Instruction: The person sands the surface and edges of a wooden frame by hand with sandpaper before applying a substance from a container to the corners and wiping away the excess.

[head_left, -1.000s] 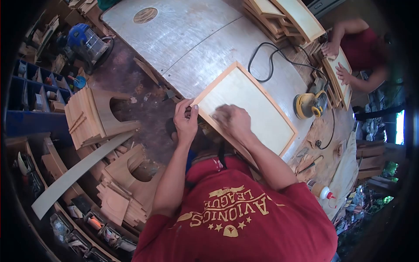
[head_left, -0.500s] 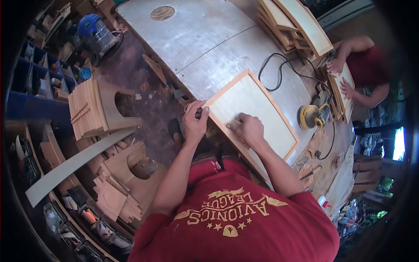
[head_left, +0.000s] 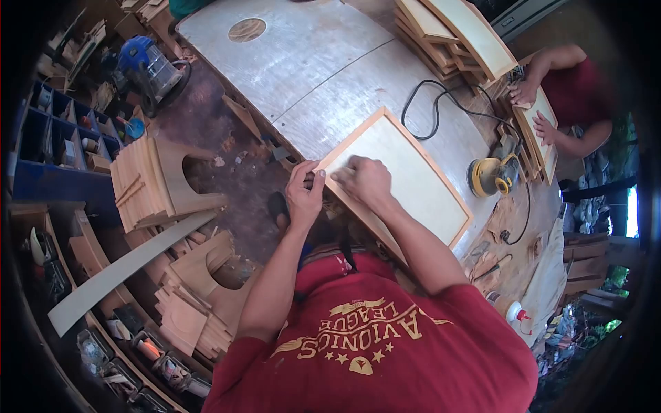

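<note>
Seen from above my own chest and red shirt, a framed wooden panel [head_left: 416, 172] with a pale centre and an orange-brown border lies flat on a long grey counter [head_left: 310, 62], at its near edge, with one corner jutting past that edge towards me. My left hand [head_left: 305, 196] has that near corner in a closed grip, fingers curled round the border from outside and the thumb on top. My right hand [head_left: 363, 180] rests on the pale face just inside the same corner, knuckles bent and fingers pressed down; I cannot tell whether this grip holds anything beneath the palm. The two hands sit just beside each other. To the right of the panel, near the right edge of the counter, a yellow sander [head_left: 490, 175] stands with its black cable [head_left: 430, 103] looping back across the counter behind the panel. At the far right corner of the counter, a stack of similar framed panels [head_left: 458, 31] is piled up. Beyond the sander, another person's two hands [head_left: 529, 91] press on one more panel of the same kind. A glue bottle [head_left: 511, 310] with a red tip lies at the near right end, close to my right elbow. Left of the counter, down on the floor, stand stacks of cut wooden boards [head_left: 155, 182], a long grey strip [head_left: 124, 268] and a blue power tool [head_left: 144, 65].
</note>
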The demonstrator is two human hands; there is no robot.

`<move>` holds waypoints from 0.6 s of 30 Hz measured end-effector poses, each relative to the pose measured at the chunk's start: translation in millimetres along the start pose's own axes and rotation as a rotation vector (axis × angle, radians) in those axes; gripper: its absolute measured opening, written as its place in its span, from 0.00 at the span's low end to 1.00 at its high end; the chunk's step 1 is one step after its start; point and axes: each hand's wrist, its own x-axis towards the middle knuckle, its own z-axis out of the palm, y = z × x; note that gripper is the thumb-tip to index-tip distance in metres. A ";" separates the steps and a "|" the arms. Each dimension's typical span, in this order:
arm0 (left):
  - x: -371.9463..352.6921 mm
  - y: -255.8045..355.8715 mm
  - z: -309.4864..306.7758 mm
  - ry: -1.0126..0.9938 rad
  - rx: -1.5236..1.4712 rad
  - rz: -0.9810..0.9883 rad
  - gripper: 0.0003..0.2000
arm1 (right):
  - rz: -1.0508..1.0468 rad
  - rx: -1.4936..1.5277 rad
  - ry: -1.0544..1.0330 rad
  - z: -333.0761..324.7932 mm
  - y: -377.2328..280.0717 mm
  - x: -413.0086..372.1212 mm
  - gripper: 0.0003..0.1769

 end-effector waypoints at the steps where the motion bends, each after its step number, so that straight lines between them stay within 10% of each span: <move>1: 2.5 -1.5 -0.6 -0.006 0.023 0.010 0.12 | -0.008 -0.017 0.006 2.3 -1.6 4.0 0.26; 14: 0.7 -4.9 2.9 0.018 -0.036 -0.008 0.12 | 0.185 0.127 -0.057 -44.0 7.4 29.6 0.23; 18: 3.7 -2.7 3.4 0.014 -0.029 -0.012 0.12 | -0.073 -0.042 0.030 -1.0 -0.3 20.1 0.22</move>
